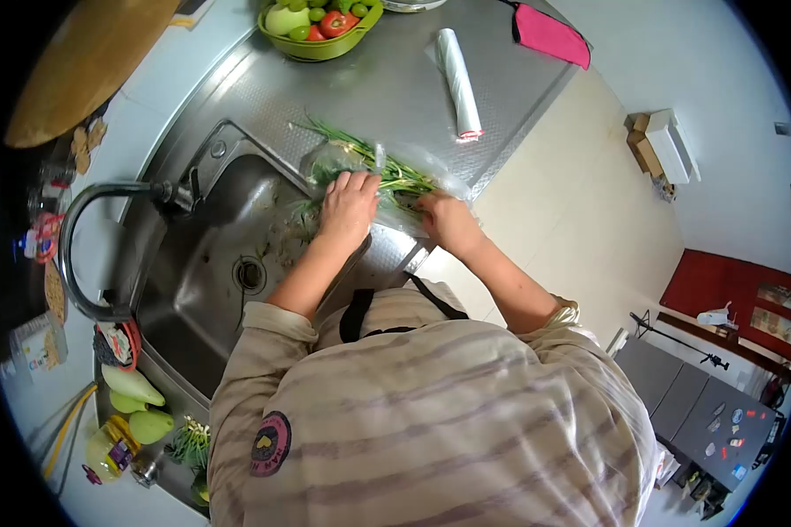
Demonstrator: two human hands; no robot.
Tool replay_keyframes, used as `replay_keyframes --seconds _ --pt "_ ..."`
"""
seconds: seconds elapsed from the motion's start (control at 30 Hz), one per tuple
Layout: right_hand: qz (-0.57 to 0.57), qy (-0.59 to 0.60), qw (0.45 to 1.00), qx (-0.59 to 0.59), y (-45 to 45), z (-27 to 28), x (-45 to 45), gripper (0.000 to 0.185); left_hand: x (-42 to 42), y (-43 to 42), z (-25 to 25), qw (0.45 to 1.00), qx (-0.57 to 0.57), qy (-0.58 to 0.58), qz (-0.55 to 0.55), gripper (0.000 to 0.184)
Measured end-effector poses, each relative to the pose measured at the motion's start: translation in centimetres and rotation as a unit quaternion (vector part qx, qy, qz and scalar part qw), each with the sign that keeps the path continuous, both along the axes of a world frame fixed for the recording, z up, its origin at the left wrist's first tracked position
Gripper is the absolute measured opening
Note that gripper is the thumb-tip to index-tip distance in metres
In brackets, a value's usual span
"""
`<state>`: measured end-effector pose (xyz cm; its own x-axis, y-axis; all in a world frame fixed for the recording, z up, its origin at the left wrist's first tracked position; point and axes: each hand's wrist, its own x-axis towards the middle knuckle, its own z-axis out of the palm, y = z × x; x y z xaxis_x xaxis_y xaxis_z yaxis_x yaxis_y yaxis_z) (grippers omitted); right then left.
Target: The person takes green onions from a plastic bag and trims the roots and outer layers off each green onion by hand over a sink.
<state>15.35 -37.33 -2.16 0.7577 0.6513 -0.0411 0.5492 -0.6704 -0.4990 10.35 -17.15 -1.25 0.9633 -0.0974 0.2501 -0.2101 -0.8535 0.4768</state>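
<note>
A bunch of green onions (402, 176) lies on a clear plastic bag (444, 178) on the steel counter, just right of the sink. My left hand (350, 208) is over the leafy left side of the bunch, its fingers bent and closed on it. At the stems' right end, my right hand (451, 225) has its fingers curled in around them. Its fingertips are partly hidden, so whether it also grips plastic is unclear. Behind the bunch, a roll of plastic bags (459, 83) rests on the counter.
The sink (193, 285) holds green scraps around its drain (249, 275), under a curved faucet (66, 237). A green basket (325, 44) of vegetables stands at the back. A pink cloth (551, 35) lies at the counter's far right. Pears (152, 426) and an oil bottle (112, 448) are lower left.
</note>
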Motion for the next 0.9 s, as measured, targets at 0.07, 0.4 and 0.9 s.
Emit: replay_keyframes --seconds 0.07,0.4,0.9 --pt "-0.053 -0.018 0.998 0.006 0.3 0.5 0.9 0.016 1.1 0.3 -1.0 0.995 0.092 0.034 -0.021 0.017" --pt "-0.063 0.006 0.965 -0.255 1.8 1.4 5.2 0.012 2.0 -0.1 0.2 0.992 0.085 0.041 -0.083 0.021" --pt "-0.019 0.079 0.983 0.166 0.8 3.8 3.6 0.023 2.9 -2.3 0.8 0.990 -0.114 -0.012 -0.084 0.028"
